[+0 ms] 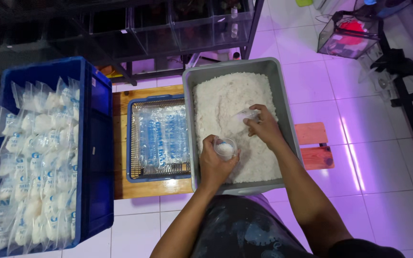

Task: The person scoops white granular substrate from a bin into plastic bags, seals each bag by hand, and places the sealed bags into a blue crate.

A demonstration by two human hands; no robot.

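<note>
At the left of the frame a blue crate [96, 143] holds filled bags [34, 157] standing upright. A blue tray [135, 143] of flat empty bags [161, 136] sits mid-frame. The left hand [214, 165] wraps a small clear cup [224, 148], mouth up to keep its white grains. The right hand [264, 128] pinches a clear scoop [245, 114] over the grey tub [283, 95].

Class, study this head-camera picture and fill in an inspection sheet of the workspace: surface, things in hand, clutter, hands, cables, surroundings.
Surface: low wooden bench on white tiled floor.
Things in hand: grey plastic tub of coarse white grains; small clear bag, partly filled; small clear scoop.
Clutter: blue crate of filled bags; blue tray of flat empty bags.
Hands: left hand holds the bag; right hand holds the scoop.
Cables: nothing seen.
Surroundings: dark shelving, glass tank.
</note>
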